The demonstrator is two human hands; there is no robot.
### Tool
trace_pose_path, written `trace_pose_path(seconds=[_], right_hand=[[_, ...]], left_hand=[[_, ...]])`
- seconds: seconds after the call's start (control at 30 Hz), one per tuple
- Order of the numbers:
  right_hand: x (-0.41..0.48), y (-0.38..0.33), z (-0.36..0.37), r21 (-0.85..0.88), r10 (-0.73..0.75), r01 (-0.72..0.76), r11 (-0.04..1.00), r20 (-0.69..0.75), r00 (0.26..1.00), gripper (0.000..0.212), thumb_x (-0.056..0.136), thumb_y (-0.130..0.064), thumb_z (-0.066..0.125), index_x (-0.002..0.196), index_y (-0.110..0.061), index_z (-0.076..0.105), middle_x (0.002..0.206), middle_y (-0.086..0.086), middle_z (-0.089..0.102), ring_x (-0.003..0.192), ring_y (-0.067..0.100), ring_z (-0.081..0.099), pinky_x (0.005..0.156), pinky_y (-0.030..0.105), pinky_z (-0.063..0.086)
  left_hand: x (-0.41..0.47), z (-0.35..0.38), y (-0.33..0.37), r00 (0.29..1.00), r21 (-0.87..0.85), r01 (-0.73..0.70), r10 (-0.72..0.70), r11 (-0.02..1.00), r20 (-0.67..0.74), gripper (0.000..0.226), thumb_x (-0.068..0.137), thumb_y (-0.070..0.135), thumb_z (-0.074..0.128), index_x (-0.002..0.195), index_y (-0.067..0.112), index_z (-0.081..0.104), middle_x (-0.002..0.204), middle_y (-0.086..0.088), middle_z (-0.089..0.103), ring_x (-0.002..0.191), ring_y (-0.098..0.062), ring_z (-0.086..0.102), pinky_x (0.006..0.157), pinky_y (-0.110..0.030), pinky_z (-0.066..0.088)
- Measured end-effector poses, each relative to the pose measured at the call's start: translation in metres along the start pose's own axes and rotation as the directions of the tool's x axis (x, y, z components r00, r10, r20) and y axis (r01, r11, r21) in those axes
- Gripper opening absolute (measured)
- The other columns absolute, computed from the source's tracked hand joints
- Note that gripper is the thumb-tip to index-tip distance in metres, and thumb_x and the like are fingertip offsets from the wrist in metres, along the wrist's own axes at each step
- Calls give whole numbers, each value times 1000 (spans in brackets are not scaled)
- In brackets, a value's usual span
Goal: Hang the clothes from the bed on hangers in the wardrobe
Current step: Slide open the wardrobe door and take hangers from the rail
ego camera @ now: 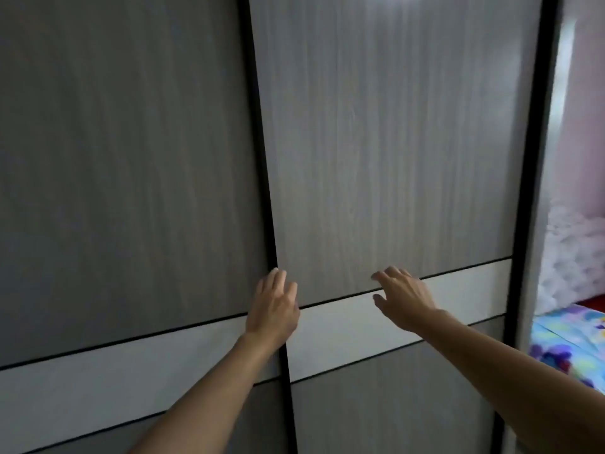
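Straight ahead, filling nearly the whole view, stands a wardrobe [131, 158] with two tall sliding doors in grey wood grain, both closed. The left door [124, 208] is in shadow; the right door [393, 142] is lighter. A pale horizontal band [343, 326] crosses both doors at about hand level. At the far right, past the wardrobe's side, a corner of the bed [569, 342] shows under a bright patterned sheet. No clothes to be hung and no hangers are in view.

Between the doors runs a narrow dark edge strip [262, 158], its long axis going from top to bottom of the view. This strip is what the next move depends on.

The left hand [273, 309] is the nearer one: it lies right over the strip where it meets the pale band, palm to the surface, fingers [278, 280] straight and close together, pointing up. It grips nothing.

The right hand [404, 298] is on the same door but well to the right of the strip, near the middle of the panel. Its fingers are loosely bent and slightly apart, thumb held away below them, and they hold nothing. Whether the tips touch the door or hover just off it cannot be told.

The right door appears to meet the wardrobe's frame on its right, so it probably slides leftward, across the strip's length.
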State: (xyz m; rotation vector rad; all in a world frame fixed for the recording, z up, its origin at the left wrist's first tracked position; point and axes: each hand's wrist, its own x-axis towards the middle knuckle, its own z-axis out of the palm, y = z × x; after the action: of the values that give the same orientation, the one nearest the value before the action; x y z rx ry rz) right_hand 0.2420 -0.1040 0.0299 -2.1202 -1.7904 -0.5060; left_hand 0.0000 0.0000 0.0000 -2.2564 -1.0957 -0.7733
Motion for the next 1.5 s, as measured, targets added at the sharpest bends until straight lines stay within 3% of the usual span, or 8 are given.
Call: trace_pose_path(seconds=[0.1, 0.23, 0.33, 0.47, 0.57, 0.67, 1.07, 1.5], right_hand=[[32, 7, 25, 33, -32, 37, 999, -137, 990, 43, 94, -33, 53, 135, -21, 49, 141, 4, 47, 126, 25, 47, 96, 39, 46], [69, 17, 65, -71, -198, 185, 980, -328, 924, 51, 84, -32, 68, 130, -17, 54, 144, 15, 45, 134, 36, 42, 96, 49, 48], [94, 15, 91, -84, -277, 269, 960, -446, 851, 50, 89, -35, 58, 135, -18, 48, 152, 20, 32, 142, 37, 28, 104, 50, 38], [116, 8, 134, -9, -325, 374, 927, -515, 793, 60, 87, -38, 55, 143, -19, 41, 157, 21, 21, 147, 39, 13, 113, 55, 23], [120, -1, 161, 50, -312, 434, 900, -620, 720, 56, 89, -31, 60, 142, -17, 46, 155, 21, 26, 146, 41, 15, 114, 60, 20], [122, -9, 172, 70, -310, 482, 874, -683, 661, 51, 91, -30, 61, 139, -19, 52, 153, 19, 31, 145, 39, 19, 114, 59, 21], [119, -58, 169, 22, -401, 576, 817, -696, 596, 51, 88, -31, 66, 137, -23, 55, 152, 15, 35, 144, 37, 25, 112, 57, 26], [87, -210, 161, -26, -401, 470, 882, -567, 720, 57, 93, -33, 51, 147, -23, 37, 159, 13, 16, 148, 35, 9, 117, 55, 16]], left_hand=[[23, 28, 1, 997, 63, -67, 70, 996, -45, 34, 64, 10, 72, 98, 6, 69, 126, -23, 58, 124, -40, 51, 100, -48, 45], [16, 67, -16, 979, 237, -174, 193, 956, -61, 40, 72, 6, 60, 112, 5, 64, 142, -25, 44, 135, -41, 37, 112, -53, 30], [6, 77, -32, 965, 315, -225, 255, 922, -55, 36, 85, 7, 47, 117, 7, 62, 148, -23, 36, 139, -38, 33, 109, -55, 33], [-14, 80, -47, 953, 370, -286, 301, 884, 19, 24, 92, 10, 49, 112, 9, 61, 151, -21, 33, 143, -32, 27, 106, -55, 37], [-23, 73, -49, 949, 405, -308, 307, 861, 69, 36, 96, 5, 33, 122, 11, 57, 149, -19, 38, 143, -32, 28, 107, -56, 36], [-22, 66, -49, 951, 425, -306, 297, 852, 89, 38, 93, 3, 38, 124, 12, 56, 149, -17, 38, 142, -31, 29, 107, -56, 35], [-54, 40, -93, 960, 487, -280, 226, 827, 167, 49, 87, 4, 32, 130, 11, 53, 151, -17, 34, 144, -34, 24, 110, -57, 31], [-129, 6, -223, 964, 432, -266, 230, 862, 133, 54, 82, 8, 50, 136, 10, 49, 152, -16, 33, 145, -33, 21, 110, -57, 31]])
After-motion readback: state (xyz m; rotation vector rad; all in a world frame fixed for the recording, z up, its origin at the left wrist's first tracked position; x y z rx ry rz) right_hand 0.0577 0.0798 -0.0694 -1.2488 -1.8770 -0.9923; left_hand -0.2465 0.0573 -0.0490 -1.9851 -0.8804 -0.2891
